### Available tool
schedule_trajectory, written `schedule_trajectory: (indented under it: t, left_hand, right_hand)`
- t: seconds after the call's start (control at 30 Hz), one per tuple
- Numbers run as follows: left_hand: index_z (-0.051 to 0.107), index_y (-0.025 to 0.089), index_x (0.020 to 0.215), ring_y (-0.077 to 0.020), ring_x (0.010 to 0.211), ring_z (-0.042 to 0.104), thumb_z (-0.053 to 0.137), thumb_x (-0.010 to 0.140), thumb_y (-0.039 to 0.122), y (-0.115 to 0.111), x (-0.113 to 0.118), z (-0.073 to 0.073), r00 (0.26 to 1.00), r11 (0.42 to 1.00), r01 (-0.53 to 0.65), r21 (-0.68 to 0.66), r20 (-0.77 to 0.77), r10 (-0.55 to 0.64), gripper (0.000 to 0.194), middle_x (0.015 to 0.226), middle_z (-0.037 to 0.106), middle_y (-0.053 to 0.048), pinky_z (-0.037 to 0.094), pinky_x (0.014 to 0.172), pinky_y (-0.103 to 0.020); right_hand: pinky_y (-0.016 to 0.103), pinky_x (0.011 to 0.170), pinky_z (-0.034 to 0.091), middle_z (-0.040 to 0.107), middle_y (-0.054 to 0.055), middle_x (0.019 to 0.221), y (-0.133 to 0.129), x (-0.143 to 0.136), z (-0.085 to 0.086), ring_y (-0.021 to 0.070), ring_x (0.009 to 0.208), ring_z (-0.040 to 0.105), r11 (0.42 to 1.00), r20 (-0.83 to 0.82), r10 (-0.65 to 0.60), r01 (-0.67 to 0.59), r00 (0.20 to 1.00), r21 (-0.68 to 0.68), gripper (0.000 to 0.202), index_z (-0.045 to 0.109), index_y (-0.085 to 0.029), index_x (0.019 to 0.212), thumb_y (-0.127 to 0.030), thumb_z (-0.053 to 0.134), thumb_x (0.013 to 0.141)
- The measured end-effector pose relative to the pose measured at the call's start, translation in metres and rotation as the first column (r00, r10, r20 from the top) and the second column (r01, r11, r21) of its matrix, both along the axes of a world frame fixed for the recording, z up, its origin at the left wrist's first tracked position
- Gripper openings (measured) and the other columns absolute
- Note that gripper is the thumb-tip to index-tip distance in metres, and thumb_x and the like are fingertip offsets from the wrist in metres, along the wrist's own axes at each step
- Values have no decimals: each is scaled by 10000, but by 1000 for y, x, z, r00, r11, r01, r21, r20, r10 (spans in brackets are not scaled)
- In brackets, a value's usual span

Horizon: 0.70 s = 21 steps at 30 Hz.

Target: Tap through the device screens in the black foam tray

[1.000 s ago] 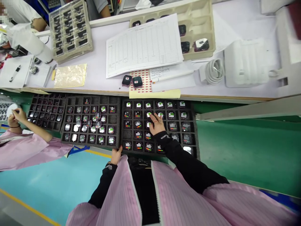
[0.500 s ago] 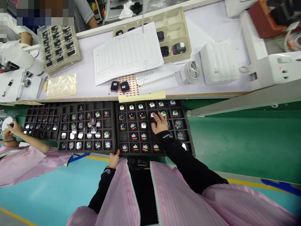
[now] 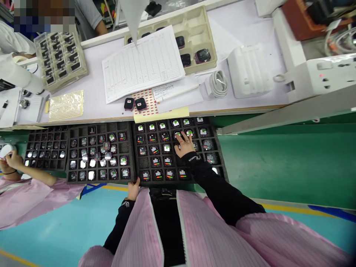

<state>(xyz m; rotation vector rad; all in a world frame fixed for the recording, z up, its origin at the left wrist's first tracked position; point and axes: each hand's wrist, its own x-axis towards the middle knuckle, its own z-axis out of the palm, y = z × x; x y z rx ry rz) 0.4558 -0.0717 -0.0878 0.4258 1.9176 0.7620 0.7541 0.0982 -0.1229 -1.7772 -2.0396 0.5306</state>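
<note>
A black foam tray (image 3: pixel 146 162) holds rows of square smartwatch bodies, several with lit screens in white, green and orange. My right hand (image 3: pixel 185 147) is over its middle, fingers apart. The fingertips reach a lit watch (image 3: pixel 177 134) in the second row and appear to touch its screen; the palm hides the cells below. Another lit watch (image 3: pixel 189 132) sits just beside these fingers. At the tray's near left corner my left hand (image 3: pixel 134 189) grips the edge, thumb on top and the other fingers hidden.
More foam trays of watches (image 3: pixel 102 173) stand to the left, where a co-worker's hands (image 3: pixel 12 161) hold a round white thing. On the bench lie a printed form (image 3: pixel 144 63), two dark watches (image 3: pixel 140 104), a beige tray (image 3: pixel 211 44) and a coiled cable (image 3: pixel 218 84). A metal bar (image 3: pixel 250 120) slants at right.
The whole view has shifted slightly. My right fingertips remain around the second-row watches, whose screen under the index finger now shows green. My left hand keeps its place at the tray corner.
</note>
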Motion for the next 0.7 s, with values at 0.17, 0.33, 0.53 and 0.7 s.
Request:
schedule_trajectory:
  t: [0.17, 0.33, 0.53, 0.7]
  left_hand:
    - [737, 131, 930, -326, 1222, 594, 802, 717, 222, 0, 0, -1, 1000, 1000, 0, -20, -18, 0, 240, 1009, 745, -147, 403, 1122, -442]
    - [734, 124, 921, -329, 1241, 578, 796, 719, 197, 0, 1, -1, 999, 1000, -2, -14, -41, 1, 223, 1029, 741, -148, 382, 1138, -444]
    - [732, 119, 923, -351, 1214, 593, 764, 746, 168, 0, 0, -2, 999, 1000, 1, -12, -52, -1, 187, 997, 746, -137, 389, 1125, -479]
    - [732, 139, 923, -322, 1234, 584, 806, 706, 200, -2, -1, -5, 999, 1000, 5, 9, -42, -5, 237, 993, 748, -129, 377, 1140, -445]
  right_hand:
    - [588, 1212, 187, 622, 181, 1287, -10, 2, 7, 307, 1405, 380, 997, -19, 66, -65, 998, 44, 529, 568, -74, 1313, -169, 459, 804]
    - [596, 1199, 232, 667, 184, 1198, -32, -12, 10, 282, 1379, 427, 956, -47, 293, -291, 955, 48, 555, 574, -65, 1316, -135, 460, 778]
    - [603, 1201, 224, 694, 205, 1136, -45, -25, 9, 287, 1401, 397, 936, -41, 353, -352, 935, 29, 561, 565, -20, 1327, -133, 443, 790]
    - [598, 1208, 206, 698, 198, 1122, -45, -26, 12, 291, 1394, 401, 945, -48, 328, -327, 943, 25, 573, 567, -35, 1327, -137, 456, 774]
